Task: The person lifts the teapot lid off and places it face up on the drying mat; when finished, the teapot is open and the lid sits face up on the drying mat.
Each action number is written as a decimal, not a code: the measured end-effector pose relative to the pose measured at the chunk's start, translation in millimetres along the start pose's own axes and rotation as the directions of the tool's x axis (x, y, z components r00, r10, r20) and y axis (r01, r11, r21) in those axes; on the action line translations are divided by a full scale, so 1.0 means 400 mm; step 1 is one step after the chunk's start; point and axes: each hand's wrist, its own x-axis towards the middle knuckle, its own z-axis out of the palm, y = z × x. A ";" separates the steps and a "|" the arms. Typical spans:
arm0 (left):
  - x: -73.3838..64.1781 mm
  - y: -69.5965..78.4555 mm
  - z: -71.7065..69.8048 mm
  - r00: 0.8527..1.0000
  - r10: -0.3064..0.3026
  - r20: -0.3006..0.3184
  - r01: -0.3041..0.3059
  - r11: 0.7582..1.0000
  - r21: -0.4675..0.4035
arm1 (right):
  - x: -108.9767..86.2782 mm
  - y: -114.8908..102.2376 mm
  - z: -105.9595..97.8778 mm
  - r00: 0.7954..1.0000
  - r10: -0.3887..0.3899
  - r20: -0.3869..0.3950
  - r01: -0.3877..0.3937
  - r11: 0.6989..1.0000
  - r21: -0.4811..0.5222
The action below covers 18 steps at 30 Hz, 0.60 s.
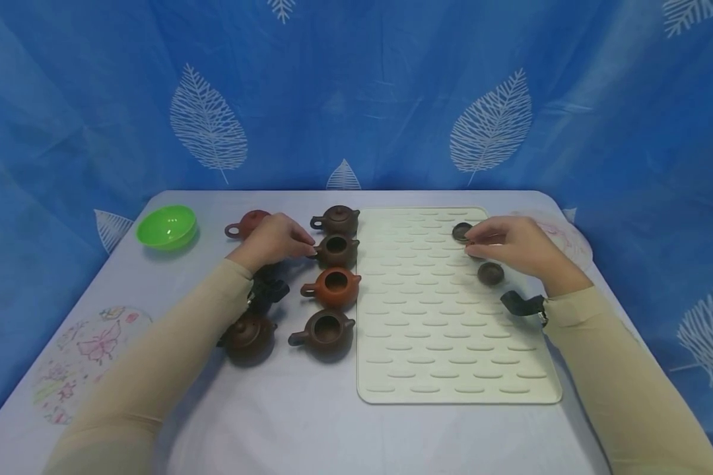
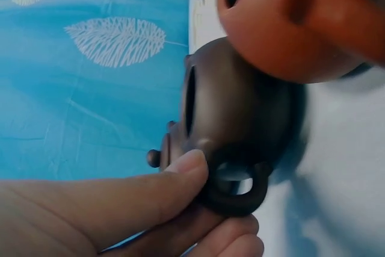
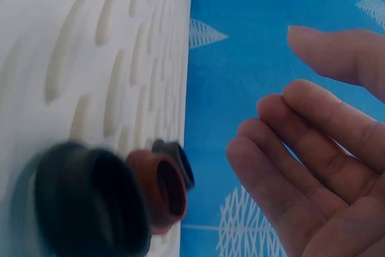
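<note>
My left hand (image 1: 278,239) pinches the handle (image 2: 239,204) of a dark brown lidless teapot (image 2: 240,94) between thumb and fingers. That teapot stands second from the back in a column along the mat's left edge. An orange lidless teapot (image 1: 333,301) is in front of it, and a dark lidless one (image 1: 328,343) is nearest. Behind stands a dark teapot with its lid on (image 1: 340,214). My right hand (image 1: 515,245) hovers with parted fingers, holding nothing, over small lids on the mat: a dark lid (image 1: 490,273), a reddish lid (image 3: 157,191) and another dark lid (image 1: 461,231).
A cream ridged mat (image 1: 428,316) covers the table's right half. On the left are a green bowl (image 1: 168,227), a reddish teapot (image 1: 252,221) partly behind my left hand, and a lidded brown teapot (image 1: 248,340) beside my forearm. A blue leaf-patterned curtain (image 1: 356,99) hangs behind.
</note>
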 end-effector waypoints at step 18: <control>0.030 0.028 -0.045 0.979 0.084 -0.184 -0.093 0.995 -0.043 | 0.139 -0.086 0.067 0.995 -0.007 0.104 0.004 0.999 0.032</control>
